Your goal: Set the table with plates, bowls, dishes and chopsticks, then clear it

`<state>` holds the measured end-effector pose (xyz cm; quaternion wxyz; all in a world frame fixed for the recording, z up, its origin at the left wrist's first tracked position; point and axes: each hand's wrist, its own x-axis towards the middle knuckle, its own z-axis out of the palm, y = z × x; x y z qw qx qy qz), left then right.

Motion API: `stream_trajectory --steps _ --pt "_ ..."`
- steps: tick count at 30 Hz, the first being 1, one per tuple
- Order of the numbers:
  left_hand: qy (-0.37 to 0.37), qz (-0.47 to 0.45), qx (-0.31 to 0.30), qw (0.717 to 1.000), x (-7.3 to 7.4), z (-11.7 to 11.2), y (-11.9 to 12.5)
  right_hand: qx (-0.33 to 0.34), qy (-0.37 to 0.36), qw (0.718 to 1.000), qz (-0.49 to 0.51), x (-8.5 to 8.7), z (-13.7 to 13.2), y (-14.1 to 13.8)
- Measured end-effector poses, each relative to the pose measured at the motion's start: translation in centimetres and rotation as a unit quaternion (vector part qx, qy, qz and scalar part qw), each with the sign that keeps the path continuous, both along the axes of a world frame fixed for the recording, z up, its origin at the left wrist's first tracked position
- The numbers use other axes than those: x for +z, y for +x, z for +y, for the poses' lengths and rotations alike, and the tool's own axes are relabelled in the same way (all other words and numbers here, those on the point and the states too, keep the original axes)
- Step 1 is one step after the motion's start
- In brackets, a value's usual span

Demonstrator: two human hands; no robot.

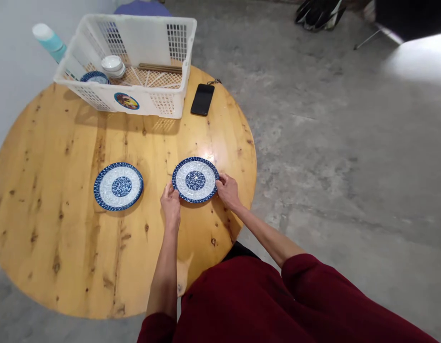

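A blue-and-white patterned plate [195, 179] is between my two hands, over the right part of the round wooden table. My left hand [170, 204] grips its lower left rim, thumb on top. On the right rim, my right hand [228, 191] has its thumb over the edge and its fingers at the side. Whether the plate's base touches the table, I cannot tell. A second plate [118, 186] of the same pattern lies to the left, apart from both hands.
A white plastic basket [159, 101] stands at the back of the wooden table [73, 247], holding small white bowls [113, 65], a blue-rimmed plate [95, 77] and chopsticks [160, 67]. Right of it lies a black phone [202, 99]. A turquoise bottle [50, 42] stands behind the basket's left side.
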<state>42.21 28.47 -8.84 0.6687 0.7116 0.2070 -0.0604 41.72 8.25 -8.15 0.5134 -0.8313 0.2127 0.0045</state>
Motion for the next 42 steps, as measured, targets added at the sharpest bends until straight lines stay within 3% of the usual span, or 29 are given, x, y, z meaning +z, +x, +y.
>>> stream_trajectory --steps 12,22,32,37,42 --pt "-0.001 -0.01 0.036 0.999 -0.2 0.7 2.4 0.031 -0.015 0.999 -0.015 -0.7 0.5 1.9" --pt "0.009 -0.033 0.049 0.998 -0.6 0.2 1.9 0.034 0.0 0.999 -0.031 -1.7 0.2 1.3" --pt "0.042 -0.054 0.031 0.997 -1.4 1.2 1.8 0.039 0.011 0.999 -0.03 -2.1 0.8 0.1" --pt "0.059 -0.064 0.018 0.996 -1.4 1.4 2.5 0.03 0.061 0.997 -0.023 -1.9 0.9 0.1" --pt "0.023 -0.033 0.013 0.999 -1.5 1.6 1.8 -0.011 0.185 0.983 0.004 -1.6 -1.2 0.2"
